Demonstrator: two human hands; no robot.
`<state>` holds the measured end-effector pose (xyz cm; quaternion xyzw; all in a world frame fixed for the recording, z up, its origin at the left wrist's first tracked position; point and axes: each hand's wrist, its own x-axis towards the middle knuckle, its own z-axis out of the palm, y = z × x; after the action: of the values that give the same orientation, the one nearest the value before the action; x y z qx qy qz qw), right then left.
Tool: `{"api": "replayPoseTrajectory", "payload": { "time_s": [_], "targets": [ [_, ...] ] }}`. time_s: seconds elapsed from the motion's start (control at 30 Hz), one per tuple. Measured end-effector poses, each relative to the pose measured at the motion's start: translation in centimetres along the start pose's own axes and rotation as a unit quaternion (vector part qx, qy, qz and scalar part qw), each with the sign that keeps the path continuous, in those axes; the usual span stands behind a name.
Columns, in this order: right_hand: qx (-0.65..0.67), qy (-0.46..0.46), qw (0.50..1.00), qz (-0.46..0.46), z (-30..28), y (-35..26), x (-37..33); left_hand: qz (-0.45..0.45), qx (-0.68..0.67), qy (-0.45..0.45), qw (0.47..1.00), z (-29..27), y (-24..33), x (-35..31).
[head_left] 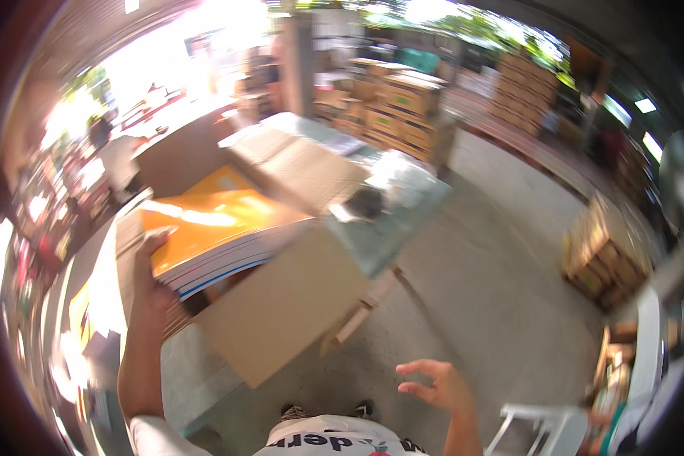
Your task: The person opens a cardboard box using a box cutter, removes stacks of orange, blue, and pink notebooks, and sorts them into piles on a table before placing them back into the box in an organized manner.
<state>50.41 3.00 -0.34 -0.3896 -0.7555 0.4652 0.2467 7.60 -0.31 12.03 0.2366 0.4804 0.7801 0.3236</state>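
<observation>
My left hand [156,266] grips the left edge of a thick stack with a glossy orange top [213,220]. Its near side shows pale layers and a blue stripe; whether these are books or notepads I cannot tell. The stack is tilted at the mouth of a cardboard box [281,304], whose flaps are spread wide. Below the stack, the inside of the box is mostly hidden. My right hand [437,387] hovers over the floor, right of the box, fingers apart and holding nothing.
The box stands on a greenish table [414,213] with clear plastic wrapping [399,178] beyond it. Stacked cartons [403,114] rise behind. A wrapped carton bundle [608,251] sits on the floor at right; a white stool [536,425] is near my right arm. The left side is blurred.
</observation>
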Motion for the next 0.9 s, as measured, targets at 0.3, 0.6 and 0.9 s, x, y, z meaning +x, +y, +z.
{"api": "replayPoseTrajectory", "payload": {
  "time_s": [0.3, 0.6, 0.9],
  "targets": [
    [0.077, -0.481, 0.857, -0.169, 18.3, -6.3, 8.1, 0.115, -0.066, 0.139, 0.981, -11.0, 9.2, -11.2],
    [0.552, -0.598, 0.567, 0.127, 42.2, -13.1, 15.1, -0.004, -0.099, 0.17, 0.981, -30.6, 11.7, -23.3],
    [0.499, -0.609, 0.527, 0.321, 52.9, -13.9, 16.3, -0.135, -0.067, 0.201, 0.968, -42.4, 12.0, -22.6]
  ]
}}
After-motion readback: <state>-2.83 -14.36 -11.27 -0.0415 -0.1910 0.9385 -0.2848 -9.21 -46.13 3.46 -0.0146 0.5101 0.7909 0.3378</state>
